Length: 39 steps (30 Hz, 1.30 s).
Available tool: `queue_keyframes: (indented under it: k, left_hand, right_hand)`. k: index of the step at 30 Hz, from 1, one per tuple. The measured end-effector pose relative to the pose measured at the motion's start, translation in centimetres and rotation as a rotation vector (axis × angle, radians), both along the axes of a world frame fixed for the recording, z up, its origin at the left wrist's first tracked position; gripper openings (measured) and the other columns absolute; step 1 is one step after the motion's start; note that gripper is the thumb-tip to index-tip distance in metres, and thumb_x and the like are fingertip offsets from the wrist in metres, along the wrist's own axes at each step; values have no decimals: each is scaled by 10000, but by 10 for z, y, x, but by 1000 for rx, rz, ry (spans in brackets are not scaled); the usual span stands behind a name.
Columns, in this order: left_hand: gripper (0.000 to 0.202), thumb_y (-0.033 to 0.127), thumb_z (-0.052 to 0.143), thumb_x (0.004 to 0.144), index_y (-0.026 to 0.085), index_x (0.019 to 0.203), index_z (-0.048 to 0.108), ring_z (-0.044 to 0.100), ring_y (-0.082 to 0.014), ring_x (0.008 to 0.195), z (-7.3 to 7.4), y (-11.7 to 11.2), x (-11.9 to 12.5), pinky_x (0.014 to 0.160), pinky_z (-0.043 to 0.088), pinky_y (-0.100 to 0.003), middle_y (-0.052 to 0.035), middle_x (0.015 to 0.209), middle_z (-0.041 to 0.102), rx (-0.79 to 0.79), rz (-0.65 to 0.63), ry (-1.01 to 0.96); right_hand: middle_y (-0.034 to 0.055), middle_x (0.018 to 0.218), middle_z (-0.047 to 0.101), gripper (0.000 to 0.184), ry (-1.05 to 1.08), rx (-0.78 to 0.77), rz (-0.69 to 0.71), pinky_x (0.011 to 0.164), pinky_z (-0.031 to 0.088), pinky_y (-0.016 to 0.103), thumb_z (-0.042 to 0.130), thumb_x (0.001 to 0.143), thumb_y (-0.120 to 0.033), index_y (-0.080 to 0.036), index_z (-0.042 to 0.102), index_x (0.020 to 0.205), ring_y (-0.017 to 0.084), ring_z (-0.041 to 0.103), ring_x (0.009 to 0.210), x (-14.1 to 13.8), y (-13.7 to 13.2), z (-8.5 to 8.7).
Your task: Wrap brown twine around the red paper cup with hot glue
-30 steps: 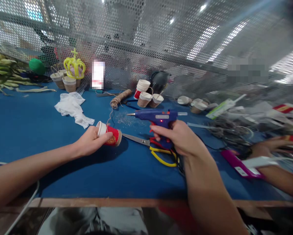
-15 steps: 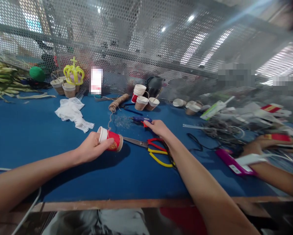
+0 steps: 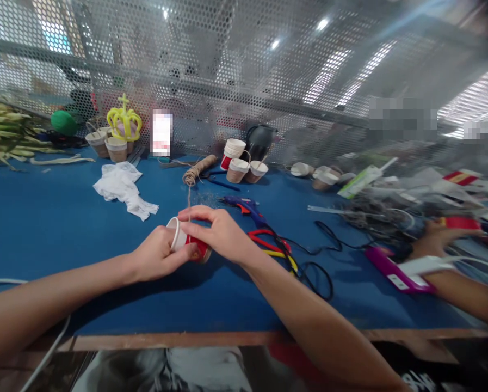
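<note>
My left hand [image 3: 157,256] grips a small red paper cup [image 3: 181,240] lying on its side, white rim to the left, just above the blue table [image 3: 43,228]. My right hand [image 3: 219,234] rests over the cup's far end, fingers curled on it, pinching the brown twine [image 3: 190,191] that runs up to the twine spool [image 3: 198,169]. The blue glue gun [image 3: 244,206] lies on the table just beyond my right hand. Scissors with red and yellow handles [image 3: 273,246] lie under my right wrist.
A crumpled white cloth [image 3: 123,188] lies left of centre. Paper cups [image 3: 239,163], a yellow crown [image 3: 124,118] and a metal mesh wall [image 3: 244,71] line the back. Another person's hand [image 3: 439,239] works among clutter at right, near a purple tool [image 3: 390,272]. A black cable [image 3: 317,267] loops by the scissors.
My right hand set the glue gun down on the table, then came back to the cup and took hold of the twine. My left hand kept the cup.
</note>
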<state>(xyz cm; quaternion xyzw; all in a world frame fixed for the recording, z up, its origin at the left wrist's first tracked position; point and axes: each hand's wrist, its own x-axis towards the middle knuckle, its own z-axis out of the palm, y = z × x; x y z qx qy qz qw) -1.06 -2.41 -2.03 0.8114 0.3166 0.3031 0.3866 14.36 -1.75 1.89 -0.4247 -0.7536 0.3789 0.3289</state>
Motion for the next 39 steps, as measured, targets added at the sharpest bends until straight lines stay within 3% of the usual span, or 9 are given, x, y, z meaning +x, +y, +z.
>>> queue_keyframes:
  k: [7,14,30,39]
  left_hand:
    - [274,370,534,716,133,578,521,284,-60,452,5,1,1,423,246,-189,51,492,409,-453,46,-214]
    - [257,364,612,634,123,576,543,347,-64,460,3,1,5,445,256,-190,37,493,471,-641,92,-255]
    - [228,333,619,626,122,566,559,368,-68,472,5,-4,7,451,322,-186,28,496,486,-608,62,-265]
    - [187,302,613,683,118,687,643,425,-75,505,4,-9,4,485,380,-177,7,566,555,-522,14,-297]
  right_hand:
    - [2,713,644,188,288,-157,-190,636,428,235,654,694,-359,-177,675,739,96,543,648,26,-4,8]
    - [-1,693,648,165,357,-155,-241,604,434,226,681,670,-356,-195,687,708,82,525,604,34,-1,-1]
    - [-14,619,612,207,232,-137,-292,615,441,247,666,666,-368,-167,677,716,89,525,574,32,-1,-10]
    - [9,676,647,218,188,-144,-288,632,436,258,655,677,-370,-160,680,732,107,542,613,33,-3,-11]
